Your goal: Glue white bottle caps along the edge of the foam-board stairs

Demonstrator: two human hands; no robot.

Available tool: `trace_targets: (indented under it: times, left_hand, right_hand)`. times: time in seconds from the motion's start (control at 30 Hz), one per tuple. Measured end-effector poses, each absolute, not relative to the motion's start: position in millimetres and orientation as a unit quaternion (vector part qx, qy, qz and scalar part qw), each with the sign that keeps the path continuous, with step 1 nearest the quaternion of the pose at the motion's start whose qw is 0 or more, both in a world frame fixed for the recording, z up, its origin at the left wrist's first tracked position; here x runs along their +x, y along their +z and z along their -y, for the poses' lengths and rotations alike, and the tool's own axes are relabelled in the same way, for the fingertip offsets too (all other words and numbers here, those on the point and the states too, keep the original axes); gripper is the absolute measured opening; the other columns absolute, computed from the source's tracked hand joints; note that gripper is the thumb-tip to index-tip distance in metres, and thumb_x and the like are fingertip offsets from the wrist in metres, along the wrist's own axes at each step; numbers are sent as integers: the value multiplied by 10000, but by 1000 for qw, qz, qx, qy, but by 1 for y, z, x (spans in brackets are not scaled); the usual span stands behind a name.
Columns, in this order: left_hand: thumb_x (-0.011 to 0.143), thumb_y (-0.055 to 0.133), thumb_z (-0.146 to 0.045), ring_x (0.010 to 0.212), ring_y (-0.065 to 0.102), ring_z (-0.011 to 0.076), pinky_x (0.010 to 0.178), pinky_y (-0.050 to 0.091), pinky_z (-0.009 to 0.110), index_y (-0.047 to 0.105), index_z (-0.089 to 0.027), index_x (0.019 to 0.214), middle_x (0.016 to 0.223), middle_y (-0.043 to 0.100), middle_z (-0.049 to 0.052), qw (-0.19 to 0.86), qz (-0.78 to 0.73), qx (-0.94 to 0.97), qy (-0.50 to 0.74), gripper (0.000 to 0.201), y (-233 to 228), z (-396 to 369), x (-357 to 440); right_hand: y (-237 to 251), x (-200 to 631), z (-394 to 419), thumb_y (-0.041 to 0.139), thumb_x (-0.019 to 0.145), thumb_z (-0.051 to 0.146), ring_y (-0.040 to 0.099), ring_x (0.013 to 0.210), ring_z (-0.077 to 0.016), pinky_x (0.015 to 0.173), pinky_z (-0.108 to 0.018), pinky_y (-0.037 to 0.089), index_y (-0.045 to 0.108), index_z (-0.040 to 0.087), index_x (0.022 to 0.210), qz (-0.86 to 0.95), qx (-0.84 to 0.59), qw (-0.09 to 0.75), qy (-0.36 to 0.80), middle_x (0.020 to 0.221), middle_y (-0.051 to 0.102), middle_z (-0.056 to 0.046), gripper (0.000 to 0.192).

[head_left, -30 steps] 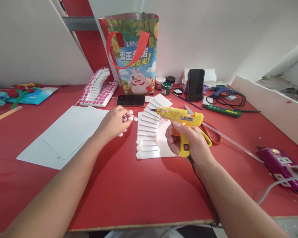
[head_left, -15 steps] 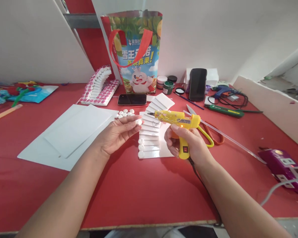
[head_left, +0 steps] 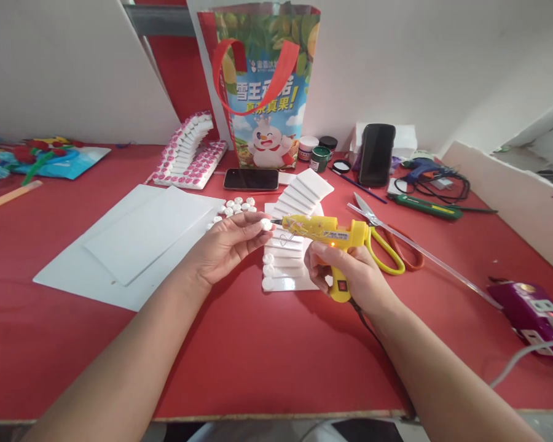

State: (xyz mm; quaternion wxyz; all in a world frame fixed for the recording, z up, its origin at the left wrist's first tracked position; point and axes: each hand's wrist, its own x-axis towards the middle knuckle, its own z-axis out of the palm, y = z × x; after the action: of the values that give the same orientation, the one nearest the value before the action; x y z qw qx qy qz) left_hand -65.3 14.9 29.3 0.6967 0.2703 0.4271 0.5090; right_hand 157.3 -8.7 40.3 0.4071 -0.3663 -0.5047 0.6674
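Note:
Between thumb and fingers, my left hand (head_left: 230,243) pinches a small white rosette (head_left: 266,225). My right hand (head_left: 343,265) is wrapped round the handle of a yellow hot glue gun (head_left: 325,231), its small light glowing orange. The gun's dark nozzle (head_left: 276,221) is at the rosette's right side; whether they touch I cannot tell. Beneath both hands lies a curved row of white foam strips (head_left: 283,261) on a white board, partly hidden by the gun. Several rosettes (head_left: 268,271) sit along its left ends. More loose rosettes (head_left: 238,205) lie behind my left hand.
White sheets (head_left: 133,245) lie at left. Behind stand a pink-and-white foam model (head_left: 191,156), a printed bag (head_left: 267,92), a phone (head_left: 251,179) and paint jars (head_left: 320,158). Scissors (head_left: 387,242), a clear glue stick (head_left: 442,264), a green cutter (head_left: 426,207) and a purple box (head_left: 532,319) lie right.
The glue gun's nozzle and the rosette have come together; earlier a gap stood between them. The whole view has shifted slightly, with the table items appearing further right.

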Motion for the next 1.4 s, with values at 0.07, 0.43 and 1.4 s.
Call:
trace_targets:
  times: [0.07,0.43,1.4]
  left_hand:
    - [811,722,3,813,725,86,849,628,185,794,-137,881,964,762,31,698,-431,261,510,173,28,-15,-65]
    - [829,664,94,767,759,98,757,639,146,789,-85,921,881,780,51,713,-414,216,523,237,27,-17,-63]
    - [860,603,105,745,766,101,723,638,134,786,-86,907,847,780,44,710,-414,216,527,269,28,-18,-62]
  right_hand:
    - [39,158,9,674,889,420,486,455,-95,440,-243,359,603,160,644,513,-367,399,666,596,535,2,365]
    - [40,156,8,680,838,424,468,409,-96,429,-255,332,570,165,609,509,-387,395,660,558,512,10,363]
    - [40,157,9,681,847,430,502,394,-102,441,-263,347,495,188,589,511,-397,385,658,554,520,27,400]
